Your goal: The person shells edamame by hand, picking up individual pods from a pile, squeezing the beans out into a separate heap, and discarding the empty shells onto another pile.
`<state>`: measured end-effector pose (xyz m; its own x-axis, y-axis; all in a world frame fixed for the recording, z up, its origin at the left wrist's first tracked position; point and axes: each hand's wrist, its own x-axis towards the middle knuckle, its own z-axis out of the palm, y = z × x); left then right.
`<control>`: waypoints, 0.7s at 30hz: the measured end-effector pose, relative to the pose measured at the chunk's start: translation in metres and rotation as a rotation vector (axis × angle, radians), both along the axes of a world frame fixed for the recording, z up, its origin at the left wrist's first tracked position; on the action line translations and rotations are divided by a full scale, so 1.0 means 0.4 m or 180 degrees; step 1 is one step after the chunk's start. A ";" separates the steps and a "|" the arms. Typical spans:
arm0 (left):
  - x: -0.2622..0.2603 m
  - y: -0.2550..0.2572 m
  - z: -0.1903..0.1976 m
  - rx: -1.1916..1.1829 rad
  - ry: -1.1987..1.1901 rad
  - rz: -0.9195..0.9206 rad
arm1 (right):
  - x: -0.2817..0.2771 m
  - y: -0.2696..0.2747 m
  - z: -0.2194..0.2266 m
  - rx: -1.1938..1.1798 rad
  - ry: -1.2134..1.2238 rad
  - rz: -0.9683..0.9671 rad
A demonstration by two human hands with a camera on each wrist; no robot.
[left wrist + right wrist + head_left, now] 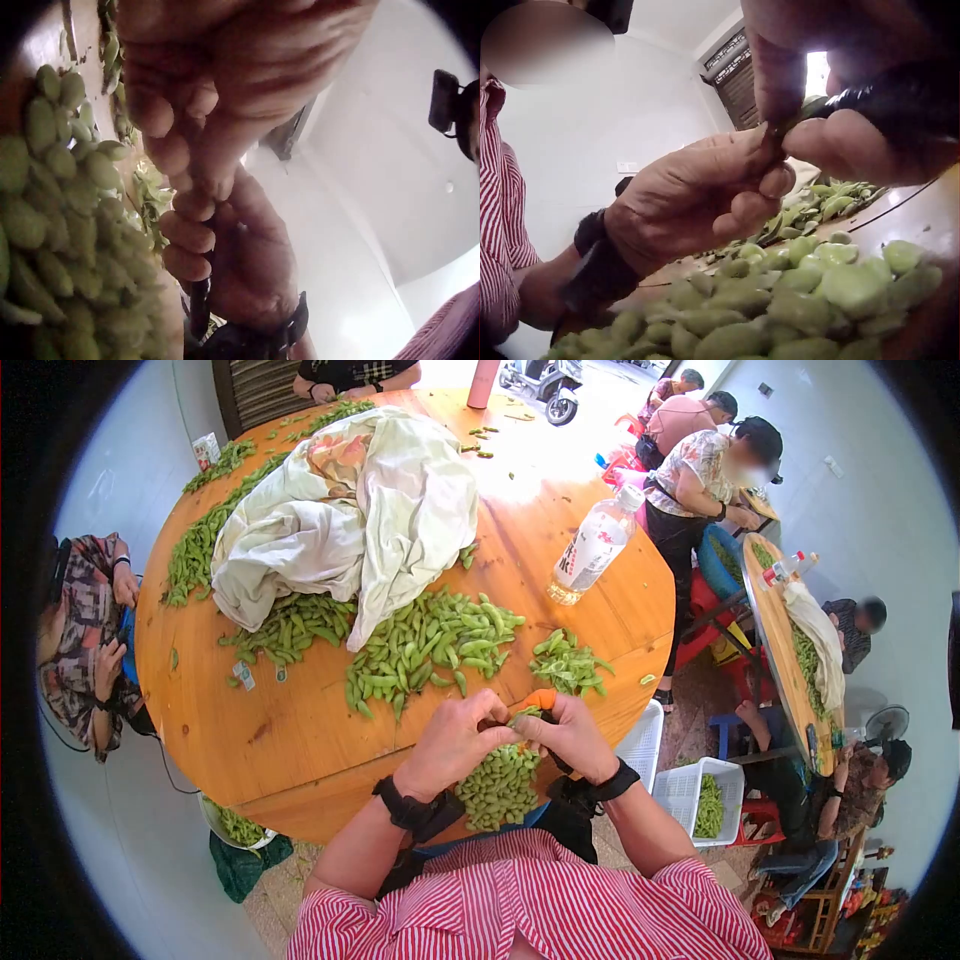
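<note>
My left hand [452,738] and right hand [578,738] meet over the near table edge, fingertips close together. The left thumb and fingers pinch a green edamame pod [808,111], partly hidden by the fingers. The right hand's fingers curl round a tool with a shiny black handle [896,97]; its working end is hidden, so I cannot tell its kind. Something orange [540,700] shows at the right index finger. Directly below the hands lies a heap of edamame pods [497,790], which fills the foreground of both wrist views.
Ahead are a larger pod pile [430,645], a small pile [568,663] and a crumpled white cloth [300,540]. A clear bottle [597,545] stands on the right of the round wooden table [540,525]. White baskets [680,790] sit at lower right. Other people sit and stand around.
</note>
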<state>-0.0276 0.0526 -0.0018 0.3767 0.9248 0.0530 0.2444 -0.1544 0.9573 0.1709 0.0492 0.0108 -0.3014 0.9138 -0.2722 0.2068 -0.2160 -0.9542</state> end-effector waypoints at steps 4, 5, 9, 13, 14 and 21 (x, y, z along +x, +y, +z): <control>-0.002 0.002 -0.004 0.0028 -0.0176 -0.0094 | 0.001 0.000 -0.002 -0.0143 0.0378 -0.0070; -0.002 0.003 -0.005 -0.0491 -0.0545 -0.0184 | 0.004 -0.001 -0.007 -0.0147 0.0379 -0.0070; -0.011 0.018 -0.018 -0.1424 -0.1414 -0.0566 | 0.001 -0.010 -0.004 -0.0225 0.0769 -0.0137; -0.010 0.017 -0.012 -0.1519 -0.1308 -0.0575 | -0.006 -0.013 -0.006 0.0020 0.0620 -0.0228; -0.005 0.013 -0.013 -0.1351 -0.1175 -0.0520 | -0.006 -0.014 -0.007 0.0021 0.0623 -0.0231; 0.000 0.013 -0.030 -0.1356 -0.1250 -0.0509 | -0.003 -0.016 -0.013 0.0372 0.0316 -0.0233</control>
